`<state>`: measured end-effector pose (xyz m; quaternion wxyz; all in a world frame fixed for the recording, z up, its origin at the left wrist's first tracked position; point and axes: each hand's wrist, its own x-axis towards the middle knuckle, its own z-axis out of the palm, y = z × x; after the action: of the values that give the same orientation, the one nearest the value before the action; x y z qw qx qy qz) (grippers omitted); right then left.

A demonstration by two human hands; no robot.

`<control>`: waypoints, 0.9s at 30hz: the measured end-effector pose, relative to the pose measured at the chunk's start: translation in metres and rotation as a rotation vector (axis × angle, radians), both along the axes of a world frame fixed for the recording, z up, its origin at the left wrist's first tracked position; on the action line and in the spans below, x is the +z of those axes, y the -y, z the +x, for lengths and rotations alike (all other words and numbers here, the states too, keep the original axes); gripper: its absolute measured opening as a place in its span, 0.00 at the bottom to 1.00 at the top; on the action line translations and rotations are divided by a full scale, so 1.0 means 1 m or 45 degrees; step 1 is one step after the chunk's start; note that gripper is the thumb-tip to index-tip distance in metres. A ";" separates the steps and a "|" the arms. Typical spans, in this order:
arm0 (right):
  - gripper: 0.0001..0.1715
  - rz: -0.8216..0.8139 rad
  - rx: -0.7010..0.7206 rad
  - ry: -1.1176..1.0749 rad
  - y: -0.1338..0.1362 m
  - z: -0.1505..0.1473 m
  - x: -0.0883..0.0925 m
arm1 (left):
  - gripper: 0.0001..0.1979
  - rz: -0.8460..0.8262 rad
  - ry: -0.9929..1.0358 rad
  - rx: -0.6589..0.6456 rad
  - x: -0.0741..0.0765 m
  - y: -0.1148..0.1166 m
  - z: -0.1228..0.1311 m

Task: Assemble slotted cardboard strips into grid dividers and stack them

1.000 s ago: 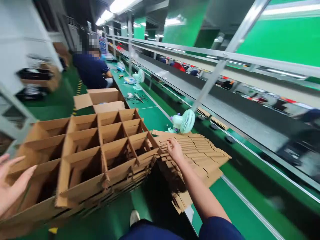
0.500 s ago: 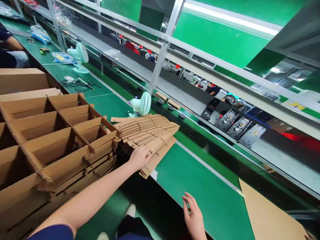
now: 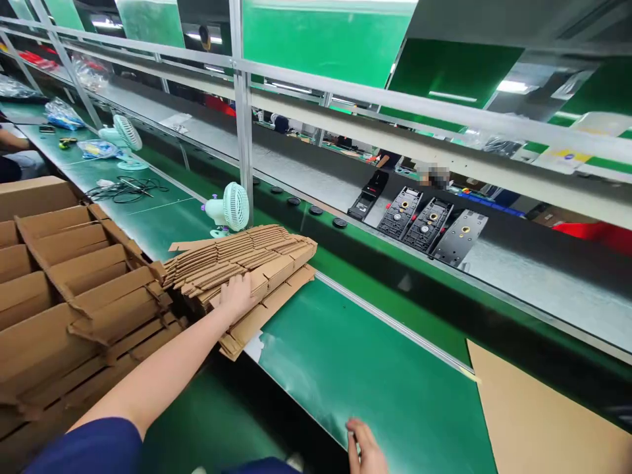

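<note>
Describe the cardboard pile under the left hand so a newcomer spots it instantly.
Find the green bench. Just below the nearer fan, the left hand touches the pile. Its strips lie flat, overlapping, unlike the open-celled grid at left.

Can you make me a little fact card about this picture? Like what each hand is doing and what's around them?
Left hand: fingers on the stack of cardboard strips
Right hand: loosely curled, by the front edge of the green table; nothing shows in it
To the left: stacked cardboard grids
Beyond the strips: a mint-green fan
Across the table: black devices on a long grey surface
</note>
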<state>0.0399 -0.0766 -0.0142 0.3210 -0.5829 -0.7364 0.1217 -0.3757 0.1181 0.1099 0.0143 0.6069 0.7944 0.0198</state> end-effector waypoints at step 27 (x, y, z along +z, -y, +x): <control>0.19 -0.530 -0.261 0.142 0.025 0.069 -0.003 | 0.36 0.170 0.335 -0.237 -0.108 0.027 0.104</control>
<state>0.1090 -0.1016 -0.0170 0.1632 -0.7141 -0.6490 0.2054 -0.2712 0.0912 0.0020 0.0797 0.6696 0.7230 0.1504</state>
